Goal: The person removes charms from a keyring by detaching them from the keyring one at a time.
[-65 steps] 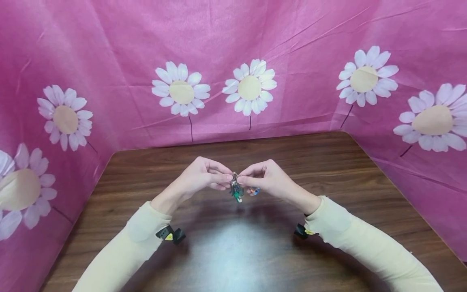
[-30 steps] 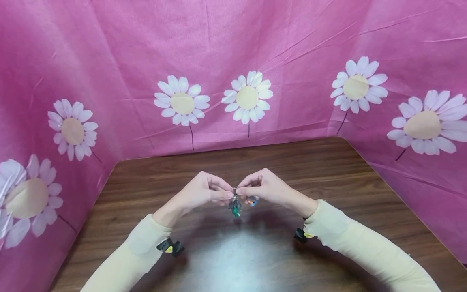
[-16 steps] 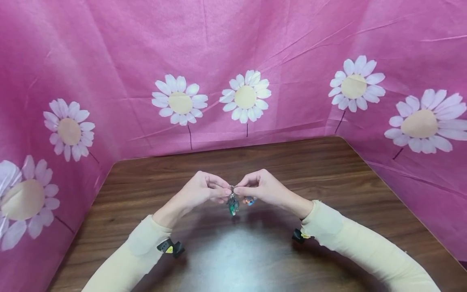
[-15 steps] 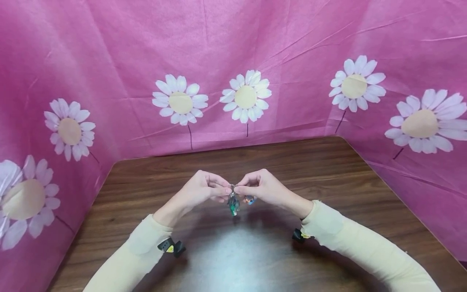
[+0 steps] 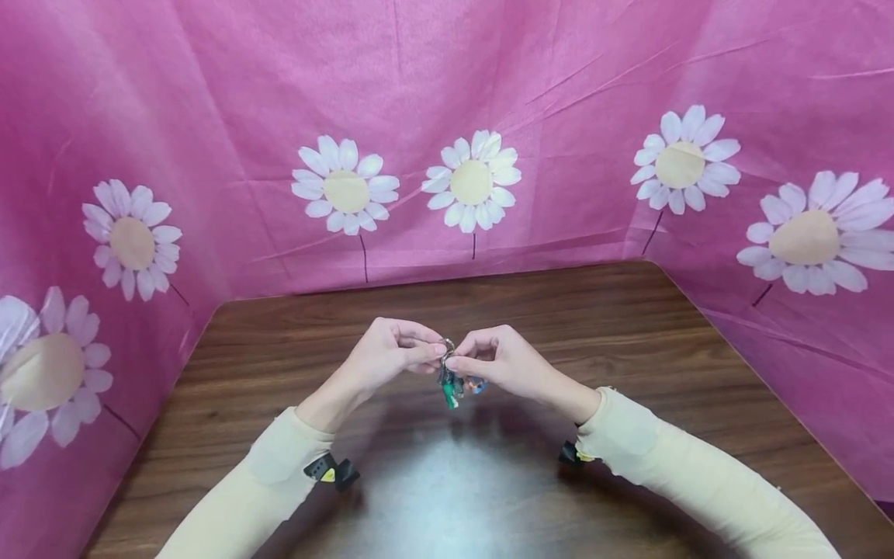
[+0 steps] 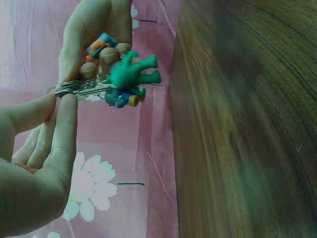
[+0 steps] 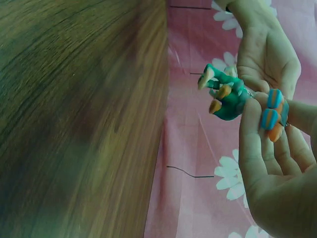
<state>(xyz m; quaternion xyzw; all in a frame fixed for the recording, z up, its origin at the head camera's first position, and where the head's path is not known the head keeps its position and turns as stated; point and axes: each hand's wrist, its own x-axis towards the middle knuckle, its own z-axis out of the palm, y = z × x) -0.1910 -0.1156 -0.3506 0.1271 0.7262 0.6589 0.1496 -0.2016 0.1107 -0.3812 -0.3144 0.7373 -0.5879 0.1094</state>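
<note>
Find keyrings (image 6: 93, 89) above the worktop (image 5: 573, 318), clamped in fingers of left hand (image 5: 382, 351) and right hand (image 5: 508, 359); expect stiff, slippery metal and light, dangling figurines (image 6: 129, 73); best grasped by the keyrings.

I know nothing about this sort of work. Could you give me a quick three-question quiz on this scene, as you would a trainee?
1. True or false: the bright green toy hangs above the table.
2. Fill in: the pink cloth is printed with large white ____.
3. Which hand is closer to the blue-and-orange striped toy?

Key:
1. True.
2. Flowers.
3. The right hand.
</note>
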